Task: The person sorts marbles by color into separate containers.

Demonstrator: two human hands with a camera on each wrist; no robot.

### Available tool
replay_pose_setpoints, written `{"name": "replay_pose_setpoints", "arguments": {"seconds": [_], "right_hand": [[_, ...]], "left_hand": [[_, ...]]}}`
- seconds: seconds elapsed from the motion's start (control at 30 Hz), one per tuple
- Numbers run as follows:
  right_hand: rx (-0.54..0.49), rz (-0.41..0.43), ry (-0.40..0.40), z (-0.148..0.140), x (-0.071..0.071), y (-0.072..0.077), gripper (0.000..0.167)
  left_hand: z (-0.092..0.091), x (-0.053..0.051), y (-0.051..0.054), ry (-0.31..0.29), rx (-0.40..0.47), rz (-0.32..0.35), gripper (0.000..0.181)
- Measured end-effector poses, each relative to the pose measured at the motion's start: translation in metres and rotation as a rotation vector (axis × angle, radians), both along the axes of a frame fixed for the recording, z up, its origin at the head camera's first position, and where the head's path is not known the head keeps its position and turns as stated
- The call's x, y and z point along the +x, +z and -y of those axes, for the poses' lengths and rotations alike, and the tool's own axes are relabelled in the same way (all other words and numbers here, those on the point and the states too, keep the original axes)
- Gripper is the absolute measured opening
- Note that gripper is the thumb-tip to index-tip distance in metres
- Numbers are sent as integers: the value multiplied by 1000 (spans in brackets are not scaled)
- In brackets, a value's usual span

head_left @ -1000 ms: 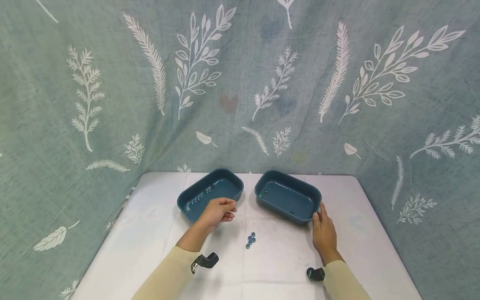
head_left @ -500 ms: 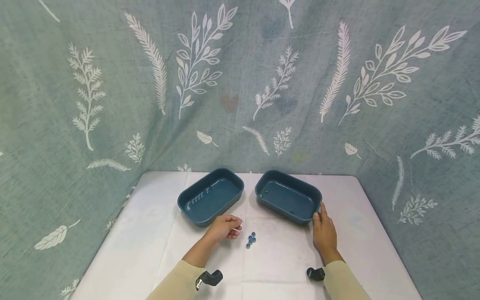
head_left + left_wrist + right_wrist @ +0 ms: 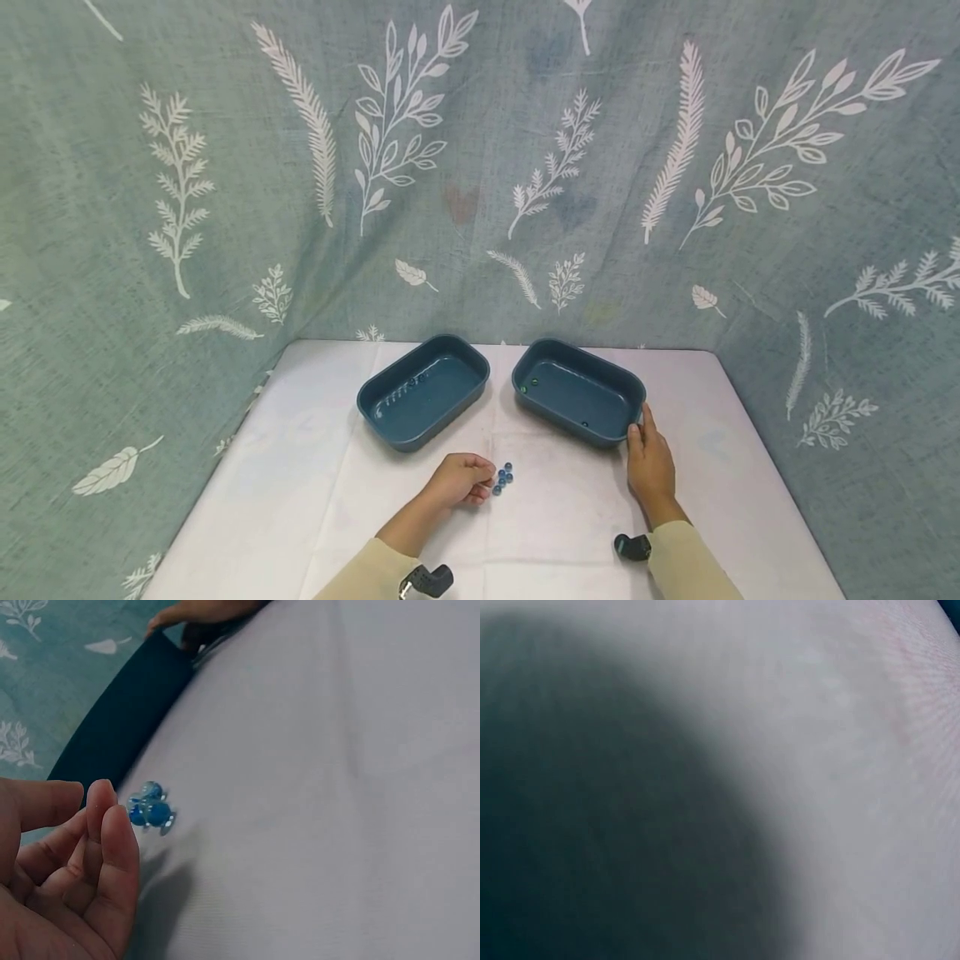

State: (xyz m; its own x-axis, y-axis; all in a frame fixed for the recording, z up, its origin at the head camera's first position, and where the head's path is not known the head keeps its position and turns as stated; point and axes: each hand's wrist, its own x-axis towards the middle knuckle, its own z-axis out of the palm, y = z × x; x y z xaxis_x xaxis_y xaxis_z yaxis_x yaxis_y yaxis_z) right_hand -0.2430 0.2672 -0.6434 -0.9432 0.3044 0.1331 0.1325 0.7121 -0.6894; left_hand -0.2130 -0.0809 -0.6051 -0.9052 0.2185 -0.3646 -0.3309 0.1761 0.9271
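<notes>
Several blue glass marbles (image 3: 509, 478) lie in a small cluster on the white tablecloth. Just left of them is my left hand (image 3: 461, 481), thumb and fingers loosely bent. In the left wrist view a gap shows between thumb and fingertips, with nothing held, and the marbles (image 3: 157, 814) sit just beyond the fingers. My right hand (image 3: 651, 467) rests against the near right corner of the right blue tray (image 3: 557, 415), fingers along its outside. That tray holds a few small green or dark marbles (image 3: 524, 389). The right wrist view is blurred and shows no hand.
A matching blue tray (image 3: 423, 437) stands at the back left with small dark marbles (image 3: 412, 382) inside. Leaf-patterned cloth (image 3: 480, 167) hangs behind and beside the table (image 3: 555, 542). A black wrist camera (image 3: 431, 581) sits on my left wrist, another (image 3: 632, 547) on my right.
My left hand has come from over the left tray's near edge, down and right, to beside the blue marbles. The right hand stays at the right tray's corner.
</notes>
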Motion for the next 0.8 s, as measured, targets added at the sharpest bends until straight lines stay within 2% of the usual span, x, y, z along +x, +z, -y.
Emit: {"name": "replay_pose_setpoints", "arguments": {"seconds": [0.2,0.47,0.8], "right_hand": [[0,-14,1,0,-1,-1,61],[-3,-5,-7,0,0,-1,62],[-13,-15,-3,0,0,-1,62]], "left_hand": [[-2,7,-4,-6,-17,10,12],[-10,10,-8,-3,-73,1,8],[-19,9,-12,-5,-233,-88,4]]}}
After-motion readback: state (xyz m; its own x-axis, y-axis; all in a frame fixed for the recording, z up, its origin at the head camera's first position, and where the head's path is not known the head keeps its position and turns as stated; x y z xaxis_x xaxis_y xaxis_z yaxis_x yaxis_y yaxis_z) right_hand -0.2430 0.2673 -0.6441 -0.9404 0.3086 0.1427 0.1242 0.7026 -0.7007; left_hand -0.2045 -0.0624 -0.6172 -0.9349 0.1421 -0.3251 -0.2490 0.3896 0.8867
